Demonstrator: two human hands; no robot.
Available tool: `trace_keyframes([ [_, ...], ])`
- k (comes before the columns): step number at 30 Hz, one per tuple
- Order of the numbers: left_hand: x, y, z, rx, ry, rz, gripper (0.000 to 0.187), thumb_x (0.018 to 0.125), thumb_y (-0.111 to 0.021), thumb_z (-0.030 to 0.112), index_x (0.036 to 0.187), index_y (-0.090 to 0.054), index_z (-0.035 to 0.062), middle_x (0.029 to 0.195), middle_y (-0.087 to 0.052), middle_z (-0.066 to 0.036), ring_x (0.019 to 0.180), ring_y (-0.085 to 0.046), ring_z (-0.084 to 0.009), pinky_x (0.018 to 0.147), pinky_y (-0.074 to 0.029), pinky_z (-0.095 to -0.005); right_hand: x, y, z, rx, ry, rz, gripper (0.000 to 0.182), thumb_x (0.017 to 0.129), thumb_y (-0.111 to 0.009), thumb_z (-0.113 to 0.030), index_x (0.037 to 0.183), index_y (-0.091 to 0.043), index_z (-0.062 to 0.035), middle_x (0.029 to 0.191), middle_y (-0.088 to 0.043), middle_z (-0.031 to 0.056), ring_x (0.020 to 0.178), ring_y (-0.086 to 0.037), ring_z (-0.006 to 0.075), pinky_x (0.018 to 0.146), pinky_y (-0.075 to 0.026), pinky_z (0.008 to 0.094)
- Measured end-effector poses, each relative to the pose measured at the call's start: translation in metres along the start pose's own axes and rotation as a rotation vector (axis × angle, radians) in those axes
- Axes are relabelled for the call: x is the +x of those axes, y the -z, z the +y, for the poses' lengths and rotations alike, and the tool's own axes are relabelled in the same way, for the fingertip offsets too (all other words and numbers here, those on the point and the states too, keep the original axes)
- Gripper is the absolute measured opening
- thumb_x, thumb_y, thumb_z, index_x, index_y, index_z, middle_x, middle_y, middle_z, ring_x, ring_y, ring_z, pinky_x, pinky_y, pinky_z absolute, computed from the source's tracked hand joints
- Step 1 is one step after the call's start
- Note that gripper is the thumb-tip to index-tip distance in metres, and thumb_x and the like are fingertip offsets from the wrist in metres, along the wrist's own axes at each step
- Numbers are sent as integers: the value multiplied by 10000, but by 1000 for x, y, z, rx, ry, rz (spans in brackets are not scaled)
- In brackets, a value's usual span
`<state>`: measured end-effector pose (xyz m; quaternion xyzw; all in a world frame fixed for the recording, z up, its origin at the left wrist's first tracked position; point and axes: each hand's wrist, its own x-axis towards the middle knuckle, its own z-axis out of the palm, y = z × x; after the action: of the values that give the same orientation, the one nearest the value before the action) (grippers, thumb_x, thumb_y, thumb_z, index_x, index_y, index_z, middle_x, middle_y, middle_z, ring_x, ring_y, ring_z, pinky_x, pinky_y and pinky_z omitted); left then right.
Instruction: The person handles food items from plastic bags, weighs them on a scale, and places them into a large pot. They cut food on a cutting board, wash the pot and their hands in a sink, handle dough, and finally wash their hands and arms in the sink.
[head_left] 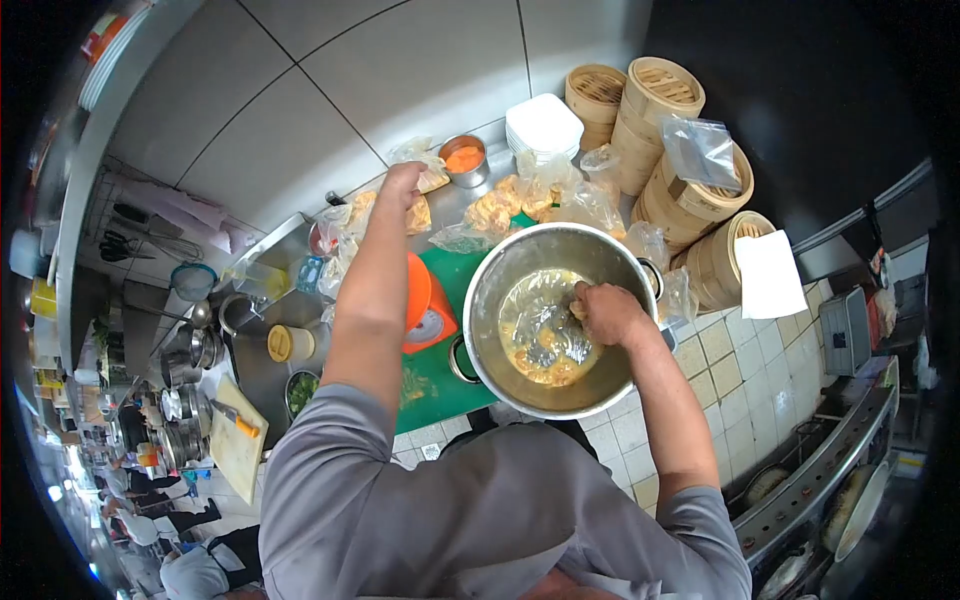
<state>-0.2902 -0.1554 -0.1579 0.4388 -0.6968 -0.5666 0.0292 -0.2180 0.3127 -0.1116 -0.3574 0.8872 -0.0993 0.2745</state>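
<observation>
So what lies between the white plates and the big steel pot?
Plastic bags of yellowish food lie between the plates and the pot, in the head view.

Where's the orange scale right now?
In the head view, the orange scale sits on the green board, between the left forearm and the big steel pot.

Gotta say, the scale (430, 300) is super bright orange with a white dial, and the mat (445, 395) is a solid deep green. The pot (490, 270) is plain silver, the steamers (650, 125) are light tan, and the plates (545, 122) are white. Shirt's (470, 500) just flat grey, while the floor (715, 375) is a grid of whitish tiles with some yellowish-beige ones mixed in
</observation>
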Motion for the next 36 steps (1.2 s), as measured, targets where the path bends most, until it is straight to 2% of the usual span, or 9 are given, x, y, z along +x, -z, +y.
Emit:
trace_keyframes([
  [4, -63, 58, 5, -381, -257, -163, 468, 952, -635, 210, 1387, -571, 50, 1476, -496, -83, 1382, -394, -261, 1098, -381, -487, -6, 12, -5, -3, 42, 11, 262, 836, -626, -102, 1088, -637, -30, 1032, -714, 217, 1014, -687, 387, 886, -539, 485],
  [7, -129, 105, 18, -522, -402, -267, 505, 978, -608, 223, 1441, -516, 45, 1530, -441, -59, 1402, -365, -277, 1115, -350, -552, -8, 13, -9, -36, 51, 0, 232, 828, -635, -99, 1049, -641, -30, 1026, -711, 223, 1016, -682, 393, 882, -538, 490],
  [10, -210, 123, 17, -723, -421, -366, 492, 989, -591, 226, 1442, -513, 51, 1494, -461, -46, 1299, -462, -197, 1115, -333, -605, -4, 6, -5, -75, 110, 34, 261, 812, -641, -95, 1066, -643, -37, 1024, -710, 226, 1015, -678, 402, 880, -537, 493],
  [11, -219, 129, 5, -749, -499, -508, 507, 994, -578, 191, 1470, -472, 49, 1423, -504, -42, 1241, -500, -167, 1062, -418, -594, -4, 6, -6, -71, 116, 42, 262, 811, -643, -99, 1067, -642, -41, 1003, -709, 229, 996, -680, 406, 874, -537, 495],
  [14, -249, 124, -31, -827, -495, -550, 522, 998, -565, 164, 1488, -435, 41, 1372, -525, -35, 1217, -528, -151, 1017, -477, -575, 3, -3, 1, -58, 133, 52, 239, 824, -636, -112, 1052, -635, -38, 967, -708, 233, 968, -681, 420, 859, -529, 510],
  [18, -271, 118, -77, -956, -492, -427, 554, 986, -569, 151, 1499, -400, 26, 1310, -565, -27, 1165, -573, -154, 1040, -472, -561, 4, -8, 3, -66, 178, 66, 229, 829, -637, -120, 1044, -632, -38, 965, -705, 236, 962, -676, 427, 846, -526, 517],
  [29, -300, 128, -129, -1000, -429, -342, 530, 989, -569, 172, 1484, -438, 34, 1449, -511, -7, 1216, -547, -160, 1098, -422, -519, 6, -14, 8, -57, 241, 96, 227, 819, -612, -86, 1033, -631, -13, 978, -696, 255, 960, -669, 438, 833, -523, 509],
  [32, -308, 122, -135, -924, -425, -299, 525, 971, -598, 209, 1454, -472, 49, 1498, -479, -31, 1242, -522, -208, 1134, -367, -539, -1, -9, 3, -45, 233, 94, 230, 815, -609, -67, 1035, -627, -4, 993, -692, 262, 983, -664, 436, 843, -522, 502],
  [36, -304, 128, -154, -804, -452, -264, 340, 973, -596, 140, 1307, -545, 107, 1387, -535, -39, 1260, -515, -191, 1111, -378, -490, -5, -6, 0, -42, 218, 91, 241, 803, -611, -41, 1039, -619, 7, 1008, -691, 258, 1000, -657, 434, 854, -521, 496],
])
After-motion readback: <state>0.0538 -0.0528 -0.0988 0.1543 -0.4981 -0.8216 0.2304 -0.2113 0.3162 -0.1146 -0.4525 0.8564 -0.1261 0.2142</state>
